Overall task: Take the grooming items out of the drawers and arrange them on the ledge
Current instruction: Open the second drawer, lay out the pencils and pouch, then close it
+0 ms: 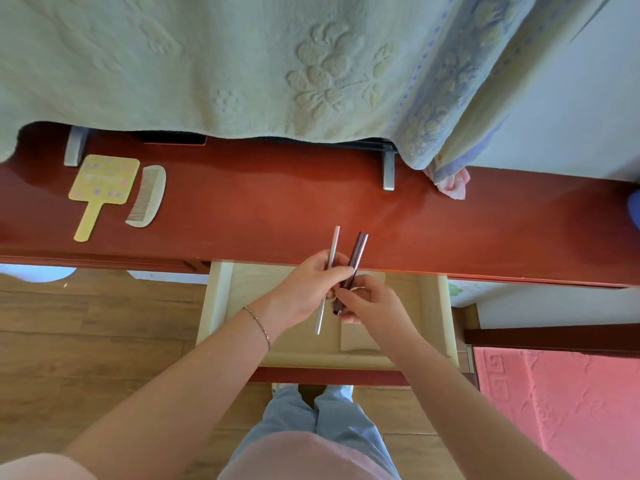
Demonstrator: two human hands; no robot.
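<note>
Over the pulled-out pale wooden drawer [216, 306], my left hand [311, 289] grips a thin silver stick [334, 245] and also touches a dark maroon stick-shaped item [358, 249]. My right hand [367, 303] pinches the lower end of the maroon item. Both sticks point up over the front edge of the red-brown ledge [277, 202]. At the ledge's left end a yellow hand mirror [100, 188] lies flat, with a pale comb [147, 195] beside it on the right.
A pale green embossed towel [242, 64] hangs over the back of the ledge, covering a mirror stand with grey feet [388, 174]. A pink cloth [453, 183] lies at the towel's right corner. Wooden floor spreads on the left, a pink mat [554, 403] on the right.
</note>
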